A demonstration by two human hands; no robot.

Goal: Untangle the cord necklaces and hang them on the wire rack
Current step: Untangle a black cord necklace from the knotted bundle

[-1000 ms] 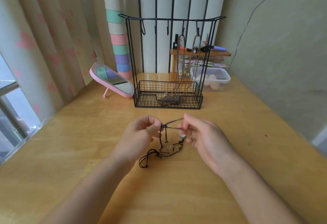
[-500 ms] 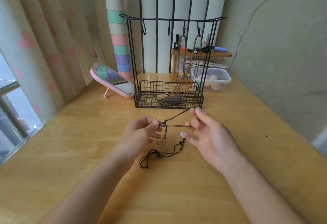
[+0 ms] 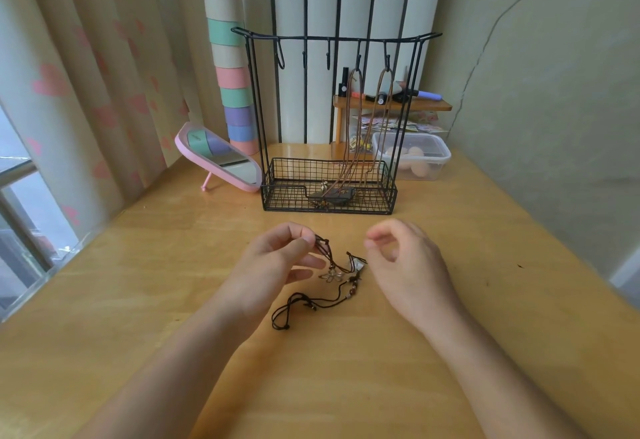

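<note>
A tangle of dark cord necklaces (image 3: pixel 332 275) with small pendants and beads lies on the wooden table (image 3: pixel 173 265) between my hands. My left hand (image 3: pixel 277 262) pinches a knotted end of the cord between thumb and forefinger, lifting it slightly. My right hand (image 3: pixel 405 265) hovers just right of the tangle with loosely curled fingers, holding nothing. Behind stands the black wire rack (image 3: pixel 329 92) with a row of hooks; two brown cord necklaces (image 3: pixel 367 126) hang from its right hooks, their pendants resting in the basket base.
A pink tilted mirror (image 3: pixel 218 158) stands left of the rack. A clear plastic box (image 3: pixel 412 158) and a small wooden shelf (image 3: pixel 391 106) with cosmetics sit at the back right. A pastel striped column (image 3: pixel 228 50) and curtains are at the left.
My right hand has let go of the cord it was pulling taut and drawn away to the right. The cord has slackened and dropped onto the table beside my left hand.
</note>
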